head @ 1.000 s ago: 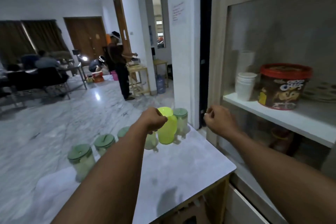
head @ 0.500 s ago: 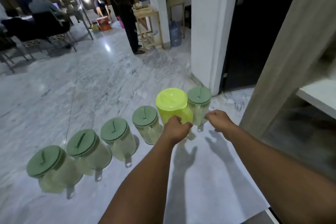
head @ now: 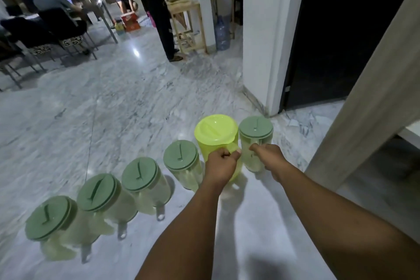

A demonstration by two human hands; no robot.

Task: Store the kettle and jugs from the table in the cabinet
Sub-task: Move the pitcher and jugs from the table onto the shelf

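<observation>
Kettle (head: 216, 136) btwn two jugs (head: 255, 141), touching.

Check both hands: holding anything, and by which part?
Left hand grips the yellow-green kettle by its handle; right hand grips the rightmost green-lidded jug by its handle.

Bare forearms (head: 329, 213), no sleeves

Opaque lime plastic kettle (head: 216, 136), translucent plastic jugs (head: 145, 186) with matt green lids, glossy marble-look table (head: 250, 223)
</observation>
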